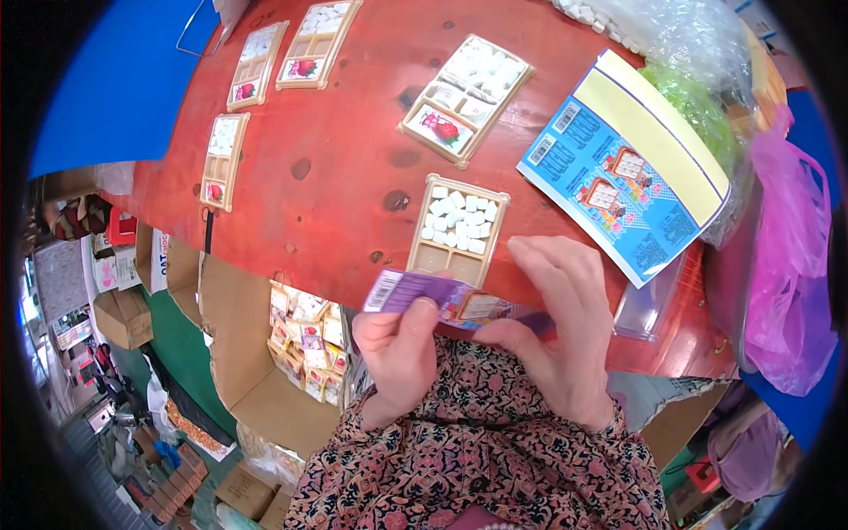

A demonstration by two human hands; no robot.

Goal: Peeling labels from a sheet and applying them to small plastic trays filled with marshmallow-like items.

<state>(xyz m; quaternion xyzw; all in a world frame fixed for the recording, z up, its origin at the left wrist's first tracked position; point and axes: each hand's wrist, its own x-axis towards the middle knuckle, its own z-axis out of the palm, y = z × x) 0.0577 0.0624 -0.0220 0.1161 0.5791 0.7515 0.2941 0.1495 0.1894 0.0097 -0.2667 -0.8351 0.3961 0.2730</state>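
A purple printed card or wrapper (pixel 409 284) is gripped in my left hand (pixel 397 358), the thumb pressed on its face. My right hand (pixel 565 327) is open beside its other end. The right thumb lies against the lower edge of that end, while the fingers stay spread above the table. Just beyond, a beige compartment tray (pixel 505 212) holds small white pieces (pixel 458 221) in its large section; the purple piece partly covers its near end. Farther off stands a similar tray (pixel 528 74) with white pieces and a raspberry picture card (pixel 442 126).
Three more filled trays, one of them a tray (pixel 221 163) near the left edge, lie on the red table (pixel 336 203). Blue printed sheets (pixel 632 177) and a pink plastic bag (pixel 782 291) are at right. Below left, a cardboard box (pixel 256 380) holds several small packages (pixel 309 344).
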